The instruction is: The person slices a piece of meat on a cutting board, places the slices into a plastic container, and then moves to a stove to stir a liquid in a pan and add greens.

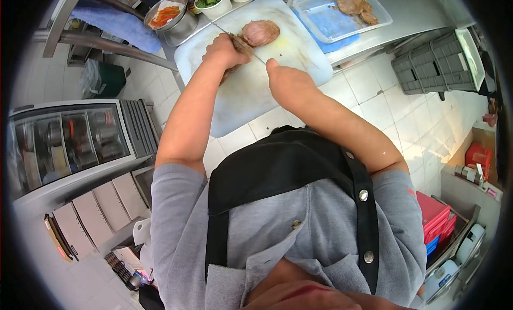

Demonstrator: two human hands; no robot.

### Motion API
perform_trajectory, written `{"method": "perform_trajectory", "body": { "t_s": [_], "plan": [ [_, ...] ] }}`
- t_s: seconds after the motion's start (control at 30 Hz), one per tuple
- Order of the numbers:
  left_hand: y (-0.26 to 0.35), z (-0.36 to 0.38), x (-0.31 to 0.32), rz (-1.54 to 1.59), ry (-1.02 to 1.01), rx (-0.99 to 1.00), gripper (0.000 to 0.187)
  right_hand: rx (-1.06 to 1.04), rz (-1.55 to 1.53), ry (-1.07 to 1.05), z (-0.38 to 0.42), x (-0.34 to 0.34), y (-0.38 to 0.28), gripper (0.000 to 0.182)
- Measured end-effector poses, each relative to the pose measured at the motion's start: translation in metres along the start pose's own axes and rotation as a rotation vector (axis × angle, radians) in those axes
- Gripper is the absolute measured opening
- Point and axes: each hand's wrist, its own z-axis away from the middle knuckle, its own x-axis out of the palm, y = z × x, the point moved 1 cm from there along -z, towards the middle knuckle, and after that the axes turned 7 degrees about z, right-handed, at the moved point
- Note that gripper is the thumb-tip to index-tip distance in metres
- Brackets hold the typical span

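My right hand (290,87) is wrapped round the handle of a kitchen knife (255,56), whose blade points up and to the left across the board. My left hand (225,52) is closed over a browned piece of cooked meat (231,74), its fingers close to the blade; the hand covers most of that piece. Just beyond the knife, a round pinkish slice of meat (260,32) lies flat. All of this is on a white cutting board (299,69) with worn, stained patches.
Right of the board stands a clear plastic container (320,35) with several meat slices (354,5). A metal bowl (181,24) with orange-red strips and a white tub (215,11) of chopped greens sit behind the board. A grey crate (430,67) is at the right.
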Motion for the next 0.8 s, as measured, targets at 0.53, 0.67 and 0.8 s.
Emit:
{"method": "perform_trajectory", "body": {
  "t_s": [0.53, 0.67, 0.8],
  "plan": [
    [0.001, -0.001, 0.002, -0.015, 0.005, -0.011, 0.09, 0.009, -0.012, 0.008, -0.003, -0.001, -0.002, 0.01],
    [0.0, 0.001, 0.003, 0.0, 0.026, -0.013, 0.088, 0.024, -0.007, -0.046, -0.006, -0.01, -0.005, 0.01],
    [0.004, 0.009, 0.002, -0.036, 0.032, 0.0, 0.086, 0.028, -0.014, -0.086, -0.008, -0.016, -0.007, 0.01]
  ]
}}
